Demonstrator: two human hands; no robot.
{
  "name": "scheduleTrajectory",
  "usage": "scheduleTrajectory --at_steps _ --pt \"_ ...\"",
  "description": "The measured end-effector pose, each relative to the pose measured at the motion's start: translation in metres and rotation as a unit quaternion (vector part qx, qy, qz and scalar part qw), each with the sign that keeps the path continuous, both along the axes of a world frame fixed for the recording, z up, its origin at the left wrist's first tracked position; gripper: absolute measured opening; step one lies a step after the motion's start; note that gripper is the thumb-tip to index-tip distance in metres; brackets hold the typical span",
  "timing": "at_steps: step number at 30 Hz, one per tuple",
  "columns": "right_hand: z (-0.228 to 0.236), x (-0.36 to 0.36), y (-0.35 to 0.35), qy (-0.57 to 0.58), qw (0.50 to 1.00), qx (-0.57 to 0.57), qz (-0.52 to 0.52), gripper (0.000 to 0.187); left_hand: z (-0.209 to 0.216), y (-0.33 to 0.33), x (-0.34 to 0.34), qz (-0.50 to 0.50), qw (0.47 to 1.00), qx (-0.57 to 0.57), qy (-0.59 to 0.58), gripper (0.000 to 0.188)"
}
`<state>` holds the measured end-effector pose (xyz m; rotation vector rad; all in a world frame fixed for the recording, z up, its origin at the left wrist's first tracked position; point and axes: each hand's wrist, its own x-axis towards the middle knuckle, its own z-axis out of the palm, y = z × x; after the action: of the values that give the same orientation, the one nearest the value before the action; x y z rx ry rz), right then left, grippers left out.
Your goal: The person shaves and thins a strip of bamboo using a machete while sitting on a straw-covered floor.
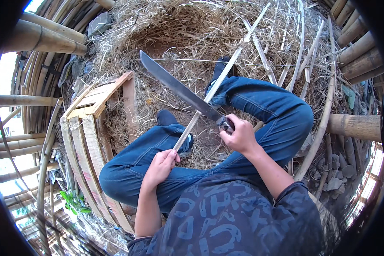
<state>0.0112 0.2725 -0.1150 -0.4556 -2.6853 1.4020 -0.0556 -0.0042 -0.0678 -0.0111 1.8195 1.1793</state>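
My right hand (pixel 240 134) is wrapped round the dark handle of a machete (pixel 173 88). Its long grey blade points up and to the left, crossing a pale bamboo strip (pixel 226 69) partway along. Closed on the lower end of that strip is my left hand (pixel 161 165), held over my left thigh. From there the strip slants up to the right, between my bent legs, and out over the dry straw. The blade appears to touch the strip where they cross, though I cannot tell how deep it sits.
A slatted wooden crate (pixel 86 141) stands at my left. Loose bamboo strips (pixel 301 51) lie on a heap of straw (pixel 192 19) ahead and to the right. Thick bamboo poles (pixel 355 126) form walls at both sides. Stones (pixel 335 183) lie at the right.
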Motion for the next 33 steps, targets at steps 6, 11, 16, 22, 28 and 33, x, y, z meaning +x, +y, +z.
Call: scheduleTrajectory --at_steps 6,11,16,22,28,33 --pt "-0.013 0.013 -0.002 -0.010 1.000 -0.007 0.029 0.036 0.004 0.008 0.003 -0.005 0.999 0.018 -0.029 0.032" --pt "0.005 0.020 -0.027 -0.017 0.998 -0.024 0.049 0.036 -0.003 0.007 0.007 -0.008 1.000 0.006 -0.006 0.031" --pt "-0.001 0.010 -0.022 -0.079 0.990 0.002 0.115 0.029 -0.002 0.009 0.010 -0.002 1.000 0.007 0.013 0.032" --pt "0.004 0.013 -0.028 -0.084 0.990 -0.025 0.106 0.025 0.004 0.014 0.015 0.000 1.000 -0.005 0.018 0.038" --pt "-0.011 0.000 -0.014 -0.107 0.984 0.125 0.065 0.023 0.012 0.013 0.020 0.013 0.999 -0.005 0.031 0.036" --pt "-0.007 -0.005 -0.013 -0.119 0.991 0.053 0.033 0.024 0.019 0.009 0.015 0.026 0.999 -0.005 0.021 0.035"
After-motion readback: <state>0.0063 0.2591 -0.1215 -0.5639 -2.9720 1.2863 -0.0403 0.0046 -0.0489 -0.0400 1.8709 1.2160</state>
